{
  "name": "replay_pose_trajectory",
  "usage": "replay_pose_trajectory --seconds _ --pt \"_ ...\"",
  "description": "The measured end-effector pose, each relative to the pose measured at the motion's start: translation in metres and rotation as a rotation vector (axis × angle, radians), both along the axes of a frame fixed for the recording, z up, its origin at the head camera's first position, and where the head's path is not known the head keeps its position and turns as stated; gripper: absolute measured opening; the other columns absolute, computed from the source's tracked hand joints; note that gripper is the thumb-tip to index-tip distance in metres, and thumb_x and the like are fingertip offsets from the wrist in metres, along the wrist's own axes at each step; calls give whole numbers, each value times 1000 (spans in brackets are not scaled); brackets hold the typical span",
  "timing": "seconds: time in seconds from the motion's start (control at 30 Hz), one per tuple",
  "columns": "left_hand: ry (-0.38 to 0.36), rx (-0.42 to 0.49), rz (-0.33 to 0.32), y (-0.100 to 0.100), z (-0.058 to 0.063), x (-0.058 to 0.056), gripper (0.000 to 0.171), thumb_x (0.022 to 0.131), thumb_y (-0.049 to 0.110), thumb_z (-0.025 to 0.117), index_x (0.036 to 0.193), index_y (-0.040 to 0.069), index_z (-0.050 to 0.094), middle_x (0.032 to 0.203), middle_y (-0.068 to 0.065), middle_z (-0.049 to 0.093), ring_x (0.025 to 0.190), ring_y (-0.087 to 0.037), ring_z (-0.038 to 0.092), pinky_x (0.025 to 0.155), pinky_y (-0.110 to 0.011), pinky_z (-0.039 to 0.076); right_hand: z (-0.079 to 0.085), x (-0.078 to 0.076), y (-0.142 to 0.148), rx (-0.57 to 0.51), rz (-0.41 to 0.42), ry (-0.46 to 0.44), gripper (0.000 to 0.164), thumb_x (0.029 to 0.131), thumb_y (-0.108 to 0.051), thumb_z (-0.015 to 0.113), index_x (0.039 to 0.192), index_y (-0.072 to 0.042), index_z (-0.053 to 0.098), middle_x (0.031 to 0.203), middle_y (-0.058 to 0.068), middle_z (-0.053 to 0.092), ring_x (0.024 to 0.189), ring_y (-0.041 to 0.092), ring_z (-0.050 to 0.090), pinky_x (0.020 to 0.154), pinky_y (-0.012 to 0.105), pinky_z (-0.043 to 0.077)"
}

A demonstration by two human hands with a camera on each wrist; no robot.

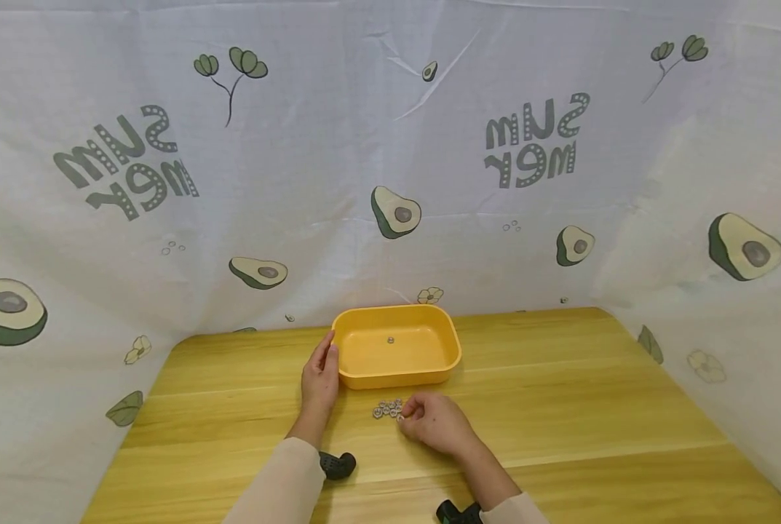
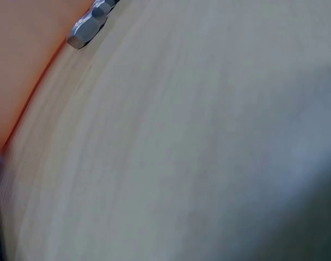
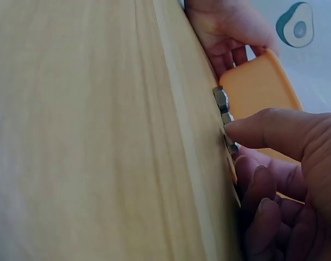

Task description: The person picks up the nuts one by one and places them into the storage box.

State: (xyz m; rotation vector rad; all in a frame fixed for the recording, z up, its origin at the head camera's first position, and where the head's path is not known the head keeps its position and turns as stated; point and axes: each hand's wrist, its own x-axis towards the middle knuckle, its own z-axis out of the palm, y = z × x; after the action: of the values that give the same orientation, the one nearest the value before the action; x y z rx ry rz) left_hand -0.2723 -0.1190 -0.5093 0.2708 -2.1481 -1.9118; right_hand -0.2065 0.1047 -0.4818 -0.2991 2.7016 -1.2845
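A yellow rectangular tray stands on the table, with one small metal nut on its floor. Against the tray's left outer wall rests my left hand, its fingers extended along the side. Several hex nuts lie clustered in front of the tray. At the cluster's right edge, my right hand pinches a nut between thumb and index finger. The right wrist view shows that thumb and finger low at the tabletop, beside other nuts. Part of the nut row appears in the left wrist view.
The wood-grain table extends to both sides of the tray. Behind it hangs a pale cloth printed with avocados. Black devices are by both wrists.
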Motion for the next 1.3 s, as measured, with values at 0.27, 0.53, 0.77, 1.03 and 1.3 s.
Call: replay_pose_trajectory --seconds 0.27,0.53,0.77,1.03,1.3 --pt "13 -4 -3 2 2 1 42 108 32 50 149 21 56 154 -10 53 144 -30 48 120 -48 40 0 2 0 62 1 28 14 80 -24 81 83 -17 70 69 -6 58 63 11 52 56 23 40" --pt "6 -18 5 -1 2 2 42 108 32 50 149 22 56 155 -10 52 146 -30 46 121 -48 39 1 1 -1 68 23 21 13 81 -25 81 83 -18 70 70 -7 58 64 11 52 57 23 41" --pt "-7 -24 -8 -2 3 1 44 108 36 49 150 25 54 157 -8 50 148 -29 44 122 -47 38 2 0 -1 66 38 15 11 79 -19 80 83 -17 70 70 -6 58 63 11 52 55 23 40" --pt "-6 -1 -15 -2 2 2 44 108 36 50 150 25 54 157 -8 50 147 -30 44 121 -47 39 2 1 2 62 89 20 12 80 -16 81 82 -16 69 71 -6 59 65 8 52 57 21 42" --pt "-6 -3 -13 -1 0 1 43 108 35 49 150 24 54 156 -9 51 146 -31 46 121 -48 39 1 0 8 71 151 16 8 81 -16 78 82 -16 70 73 -8 62 67 6 54 60 21 45"
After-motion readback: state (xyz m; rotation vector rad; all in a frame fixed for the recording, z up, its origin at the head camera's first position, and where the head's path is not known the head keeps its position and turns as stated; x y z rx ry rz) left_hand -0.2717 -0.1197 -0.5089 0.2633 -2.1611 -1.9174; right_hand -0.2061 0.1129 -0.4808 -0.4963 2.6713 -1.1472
